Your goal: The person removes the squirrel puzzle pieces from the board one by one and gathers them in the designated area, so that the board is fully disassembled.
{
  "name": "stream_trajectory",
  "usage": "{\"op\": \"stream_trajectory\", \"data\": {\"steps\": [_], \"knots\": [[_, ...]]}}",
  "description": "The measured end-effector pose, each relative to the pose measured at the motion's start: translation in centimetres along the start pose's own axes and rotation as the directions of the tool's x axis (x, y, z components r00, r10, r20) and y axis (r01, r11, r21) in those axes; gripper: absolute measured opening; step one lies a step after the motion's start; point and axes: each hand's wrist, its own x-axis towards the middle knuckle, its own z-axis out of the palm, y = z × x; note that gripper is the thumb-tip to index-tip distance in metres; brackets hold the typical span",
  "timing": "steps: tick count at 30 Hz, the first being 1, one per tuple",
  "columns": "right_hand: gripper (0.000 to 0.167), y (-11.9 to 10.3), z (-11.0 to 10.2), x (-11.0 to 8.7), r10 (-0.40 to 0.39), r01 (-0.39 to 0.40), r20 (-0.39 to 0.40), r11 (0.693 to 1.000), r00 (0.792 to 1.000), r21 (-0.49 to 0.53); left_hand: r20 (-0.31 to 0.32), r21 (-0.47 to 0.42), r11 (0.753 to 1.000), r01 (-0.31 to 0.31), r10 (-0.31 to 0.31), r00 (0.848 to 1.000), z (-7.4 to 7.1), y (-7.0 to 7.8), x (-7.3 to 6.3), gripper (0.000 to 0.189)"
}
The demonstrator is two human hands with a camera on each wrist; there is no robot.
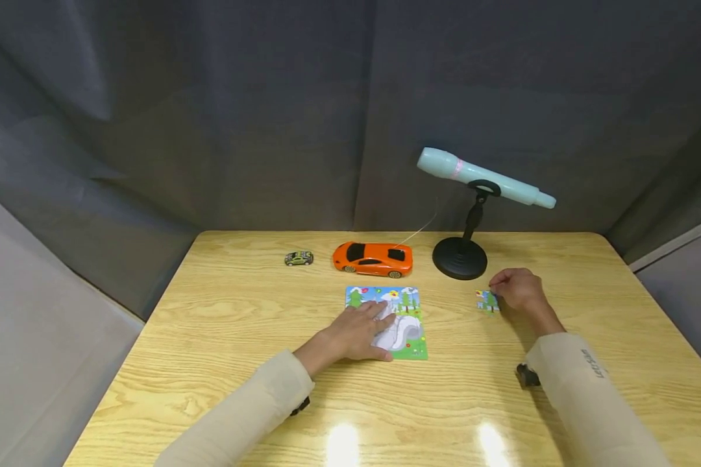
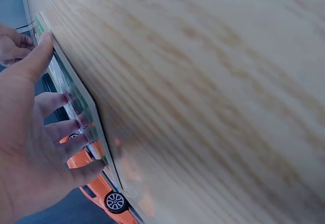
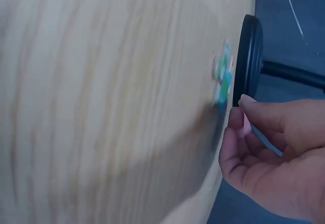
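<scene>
My left hand [image 1: 362, 331] lies spread over a jigsaw puzzle board [image 1: 411, 353] with a green, blue and grey picture. Its palm covers the board's left part; the left wrist view shows the fingers [image 2: 63, 130] reaching across its edge. To the right, my right hand [image 1: 521, 290] has thumb and fingertips together, pinching a small puzzle piece mostly hidden by the fingers; a pale pink bit [image 3: 247, 126] shows between them. Beside those fingertips, several puzzle pieces [image 1: 487, 301] with a tree and sky print lie in a small cluster on the table.
Behind the board stands an orange toy car [image 1: 376, 259] with a thin wire rising from it. A small green toy car [image 1: 299, 258] is left of it. At the back right, a light blue microphone [image 1: 491, 178] sits on a black stand [image 1: 459, 258]. Grey curtain hangs beyond the wooden table.
</scene>
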Motion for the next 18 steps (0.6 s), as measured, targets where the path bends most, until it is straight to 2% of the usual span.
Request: {"op": "stream_trajectory", "data": {"steps": [6,14,18], "knots": [[0.020,-2.0,0.3,-0.1,-0.058,0.059,-0.020,0.998,0.998,0.019,-0.022,-0.013,1.000,0.000,0.000,1.000,0.5,-0.2,0.0,0.084],[0.018,-5.5,1.3,-0.3,-0.081,0.078,0.050,0.995,0.995,0.063,-0.055,-0.038,0.999,-0.009,0.007,0.998,0.7,-0.2,-0.5,0.081],[0.015,-7.3,2.0,-0.5,-0.108,0.103,0.057,0.991,0.993,0.085,-0.058,-0.039,0.999,-0.015,0.013,0.998,0.5,-0.1,-0.5,0.081]]}}
